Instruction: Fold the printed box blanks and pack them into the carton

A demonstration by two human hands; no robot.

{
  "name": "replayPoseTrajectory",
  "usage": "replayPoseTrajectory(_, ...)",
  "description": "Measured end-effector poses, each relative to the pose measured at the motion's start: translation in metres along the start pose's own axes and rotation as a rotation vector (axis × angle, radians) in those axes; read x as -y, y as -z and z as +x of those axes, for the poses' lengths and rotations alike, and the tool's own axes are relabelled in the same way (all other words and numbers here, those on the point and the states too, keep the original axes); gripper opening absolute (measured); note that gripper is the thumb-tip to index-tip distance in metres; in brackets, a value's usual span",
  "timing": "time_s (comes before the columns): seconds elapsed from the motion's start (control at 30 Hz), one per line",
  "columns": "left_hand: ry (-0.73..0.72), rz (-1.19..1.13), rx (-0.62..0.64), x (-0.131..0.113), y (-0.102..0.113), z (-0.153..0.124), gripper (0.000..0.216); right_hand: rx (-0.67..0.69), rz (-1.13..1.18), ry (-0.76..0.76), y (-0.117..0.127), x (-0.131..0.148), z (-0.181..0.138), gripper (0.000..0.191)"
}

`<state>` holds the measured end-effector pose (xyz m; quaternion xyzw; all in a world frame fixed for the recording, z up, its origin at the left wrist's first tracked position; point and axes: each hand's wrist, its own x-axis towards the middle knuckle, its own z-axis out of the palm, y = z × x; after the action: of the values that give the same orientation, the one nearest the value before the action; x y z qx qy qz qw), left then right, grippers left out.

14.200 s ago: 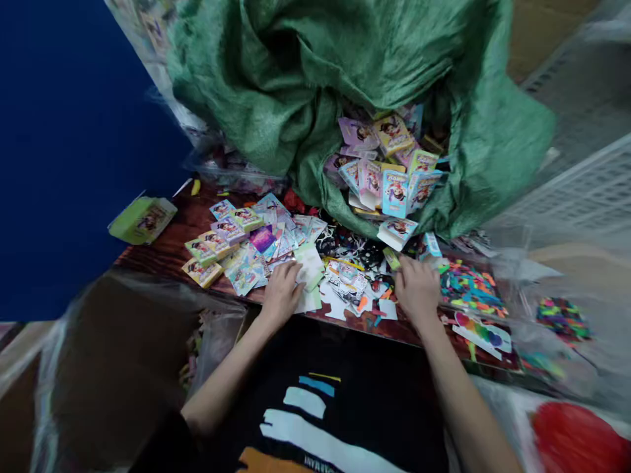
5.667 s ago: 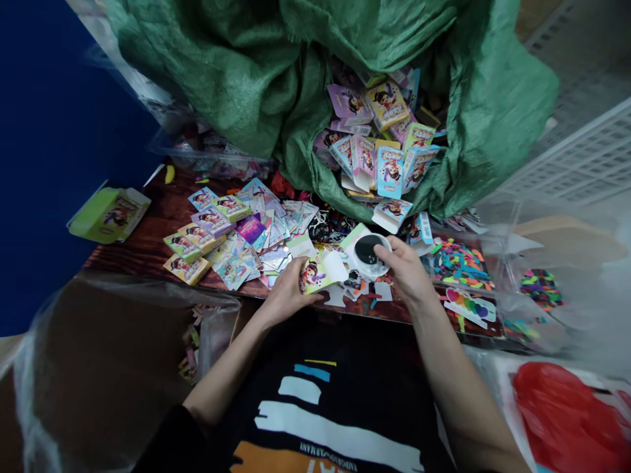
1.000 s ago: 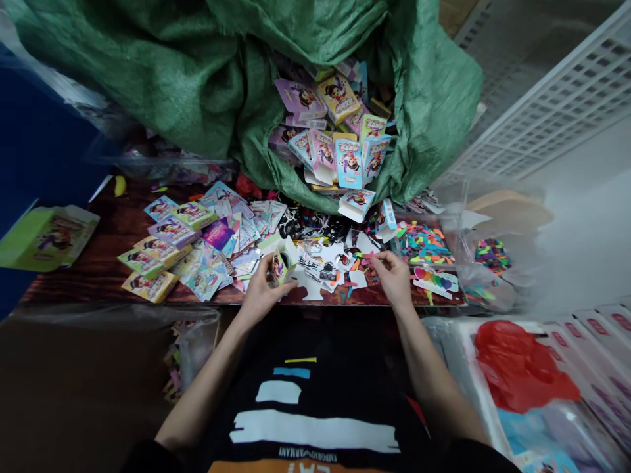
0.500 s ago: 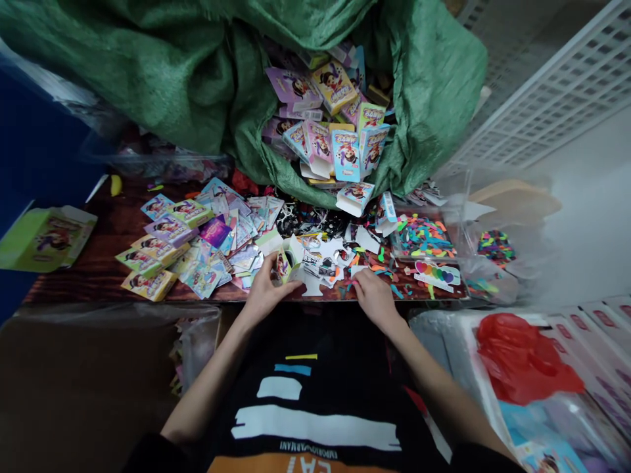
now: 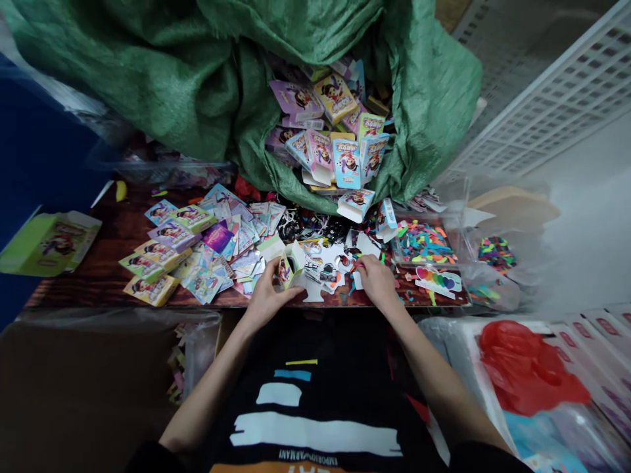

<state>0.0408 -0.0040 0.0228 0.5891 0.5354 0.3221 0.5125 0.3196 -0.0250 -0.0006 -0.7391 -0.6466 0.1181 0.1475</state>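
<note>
My left hand (image 5: 266,297) is closed around a small open cartoon-printed box (image 5: 288,266), held just above the near edge of a dark wooden table (image 5: 106,272). My right hand (image 5: 377,282) lies on the table among small coloured pieces and white paper cut-outs (image 5: 325,279), fingers curled and pinched on something too small to name. A spread of flat cartoon cards and foil packets (image 5: 217,243) lies left of the box.
A big green woven sack (image 5: 187,79) spills small printed boxes (image 5: 340,151) onto the table's back. A clear tray of coloured bits (image 5: 424,242) sits right. A red bag (image 5: 522,368) lies on packages at lower right, a plastic-lined carton (image 5: 98,387) at lower left.
My right hand went from the table's middle to its near edge, then forward among the coloured bits. My left hand keeps the open box, shifted slightly.
</note>
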Motion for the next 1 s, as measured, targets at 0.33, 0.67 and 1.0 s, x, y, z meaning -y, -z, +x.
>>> replayPoseTrajectory(0.33, -0.058, 0.117, 0.003, -0.002, -0.001, 0.003, 0.069, 0.018, 1.141, -0.368, 0.035, 0.009, 0.008, 0.026)
replayPoseTrajectory(0.67, -0.166, 0.417, 0.042, -0.005, -0.007, 0.004, 0.068, 0.089, 1.398, -0.454, 0.044, 0.036, 0.023, 0.037)
replayPoseTrajectory(1.0, -0.219, 0.465, 0.073, -0.002, -0.004, 0.0, 0.069, 0.203, 1.465, -0.47, 0.048, 0.044, 0.031, 0.034)
